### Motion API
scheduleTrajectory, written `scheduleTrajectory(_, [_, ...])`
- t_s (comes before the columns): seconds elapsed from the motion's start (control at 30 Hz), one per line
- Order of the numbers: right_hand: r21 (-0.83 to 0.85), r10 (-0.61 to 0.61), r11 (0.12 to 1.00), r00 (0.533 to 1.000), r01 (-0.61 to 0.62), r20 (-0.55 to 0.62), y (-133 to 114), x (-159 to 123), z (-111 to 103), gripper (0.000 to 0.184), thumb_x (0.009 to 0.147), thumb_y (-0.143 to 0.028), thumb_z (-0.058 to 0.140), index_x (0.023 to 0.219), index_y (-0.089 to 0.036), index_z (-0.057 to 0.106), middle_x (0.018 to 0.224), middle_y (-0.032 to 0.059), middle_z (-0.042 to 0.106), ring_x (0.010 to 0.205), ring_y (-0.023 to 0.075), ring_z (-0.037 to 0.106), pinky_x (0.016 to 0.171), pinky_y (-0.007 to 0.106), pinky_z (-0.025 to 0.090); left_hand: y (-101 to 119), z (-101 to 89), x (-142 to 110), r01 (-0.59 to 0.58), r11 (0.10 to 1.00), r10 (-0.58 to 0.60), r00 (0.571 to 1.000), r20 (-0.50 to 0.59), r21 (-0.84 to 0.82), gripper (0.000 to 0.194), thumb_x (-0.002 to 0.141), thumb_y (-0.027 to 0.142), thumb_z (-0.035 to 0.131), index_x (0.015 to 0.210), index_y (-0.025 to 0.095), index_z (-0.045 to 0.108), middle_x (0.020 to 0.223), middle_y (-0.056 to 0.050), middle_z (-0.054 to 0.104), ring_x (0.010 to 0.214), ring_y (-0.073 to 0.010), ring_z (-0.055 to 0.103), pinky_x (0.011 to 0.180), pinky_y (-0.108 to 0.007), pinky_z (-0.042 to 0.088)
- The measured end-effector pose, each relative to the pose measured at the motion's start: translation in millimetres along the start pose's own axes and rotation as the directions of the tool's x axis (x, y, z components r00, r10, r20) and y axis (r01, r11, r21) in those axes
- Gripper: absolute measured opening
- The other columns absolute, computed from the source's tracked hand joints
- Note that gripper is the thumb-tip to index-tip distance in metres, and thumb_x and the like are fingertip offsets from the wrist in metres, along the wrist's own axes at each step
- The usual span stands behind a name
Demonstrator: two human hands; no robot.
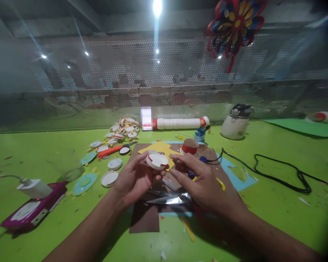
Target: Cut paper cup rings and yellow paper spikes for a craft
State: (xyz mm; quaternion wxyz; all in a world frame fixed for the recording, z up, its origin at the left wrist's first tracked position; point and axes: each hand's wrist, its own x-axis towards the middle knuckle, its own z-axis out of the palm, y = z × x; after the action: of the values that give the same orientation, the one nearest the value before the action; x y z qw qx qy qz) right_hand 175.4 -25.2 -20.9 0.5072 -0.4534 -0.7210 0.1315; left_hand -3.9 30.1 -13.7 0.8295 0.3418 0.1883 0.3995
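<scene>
White and shallow, a round lid point(157, 161) with red strips on its rim sits in front of me, above the middle of the desk point(98, 218). My left hand point(138, 176) holds it from below and the side, seemingly tilted so that its inner face shows and its rim stays reachable. My right hand point(192, 173) is just beside it, thumb and forefinger parted; I cannot tell whether the hidden fingers hold anything.

Beneath my hands lies a brown sheet point(144, 220), perhaps there to shield the desk. On it, scissors point(168, 200) point left, their handles hidden by my right hand, so that hand and blades crowd the space nearest me. Yellow paper point(153, 148) lies behind the lid, with a red ring point(189, 147) to its right.

To the left are loose white lids point(109, 179), pale blue rings point(84, 184), an orange-handled knife point(109, 150) and a heap of discs point(125, 128), apparently set aside to free the middle. Nearer me is a purple power strip point(54, 193). A black cord point(265, 177) loops across the right side, where it could snag a sleeve. Behind everything, a mesh screen point(98, 83) closes off the far edge.
</scene>
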Motion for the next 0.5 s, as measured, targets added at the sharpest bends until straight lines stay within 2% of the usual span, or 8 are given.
scheduleTrajectory(0.1, [0.052,-0.022,0.998,0.999,0.020,0.033,-1.8,-0.5,1.1,0.033,0.085,-0.020,0.063,0.118,-0.018,0.063,0.091,0.0025,0.069,0.077,0.0143,0.062,0.072,0.027,0.049,-3.0,0.8,-0.9,0.039,0.999,-0.038,0.996,0.087,-0.012,0.035,0.094,0.029,0.042,0.097,0.007,0.068,0.084,-0.016,0.072,0.069,-0.0196,0.068,0.060,-0.025,0.054])
scheduleTrajectory(0.17, [0.095,-0.037,0.995,0.998,0.032,0.052,-2.2,-1.8,2.5,0.034,0.085,-0.017,0.062,0.119,-0.016,0.062,0.094,0.0031,0.070,0.079,0.0133,0.063,0.073,0.025,0.050,-4.6,0.9,-1.1,0.044,0.998,-0.040,0.993,0.107,-0.036,0.035,0.095,0.028,0.040,0.099,0.008,0.068,0.088,-0.014,0.073,0.073,-0.0189,0.069,0.063,-0.026,0.055])
scheduleTrajectory(0.3, [0.143,-0.041,0.989,0.999,0.036,0.029,-3.8,-3.5,2.9,0.019,0.085,-0.015,0.062,0.103,-0.014,0.069,0.094,0.0038,0.072,0.085,0.0125,0.064,0.077,0.022,0.049,-8.1,-1.9,-0.7,0.073,0.997,-0.069,0.988,0.138,-0.027,0.038,0.097,0.031,0.037,0.102,0.010,0.069,0.089,-0.012,0.073,0.072,-0.0169,0.067,0.065,-0.026,0.054])
scheduleTrajectory(0.4, [0.164,-0.006,0.986,1.000,0.002,0.024,-8.3,-2.1,-0.8,0.010,0.084,-0.015,0.063,0.089,-0.015,0.072,0.082,0.0015,0.072,0.074,0.0111,0.063,0.070,0.021,0.049,-11.5,-3.8,0.1,0.116,0.993,-0.120,0.979,0.163,0.036,0.042,0.096,0.036,0.037,0.099,0.009,0.069,0.083,-0.012,0.072,0.067,-0.0164,0.066,0.060,-0.024,0.052])
scheduleTrajectory(0.5, [0.191,0.064,0.979,0.996,-0.074,0.055,-14.2,0.2,-6.2,0.009,0.083,-0.016,0.063,0.084,-0.016,0.072,0.073,-0.0004,0.069,0.065,0.0101,0.060,0.059,0.019,0.047,-14.1,-2.0,1.4,0.123,0.990,-0.132,0.982,0.137,0.072,0.042,0.095,0.039,0.040,0.096,0.008,0.069,0.082,-0.012,0.071,0.068,-0.0168,0.065,0.060,-0.025,0.053])
